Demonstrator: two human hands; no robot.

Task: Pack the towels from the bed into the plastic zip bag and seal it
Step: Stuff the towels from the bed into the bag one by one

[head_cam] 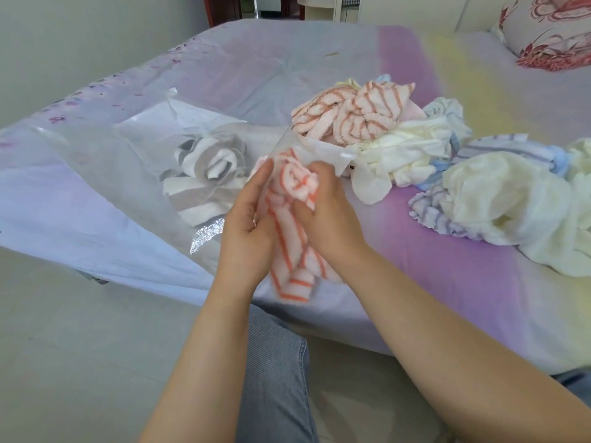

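Orange-striped towel (294, 219): lying rolled between both hands at the bed's near edge; its upper end is sitting at the mouth of the bag, its lower end is hanging down past the wrists.
Left hand (246, 231): fingers lying fairly straight and narrow against the towel's left side and the bag's film; it is pressing rather than gripping.
Right hand (323, 212): fingers curling round the towel's upper right part and holding it.
Plastic zip bag (134, 161): clear, lying flat on the bed to the left, its opening facing the hands; a grey-and-white striped towel (208, 174) is sitting inside it.
Loose towels: a pink-striped one (351, 110), cream ones (406, 151) and a blue-striped one (499, 148) are lying heaped on the bed to the right, apart from the bag.
Bed (415, 238): wearing a sheet fading through lilac, pink and yellow; a red-flowered pillow (550, 30) is lying at the far right corner.
Writing: no readable brand or label is showing anywhere.
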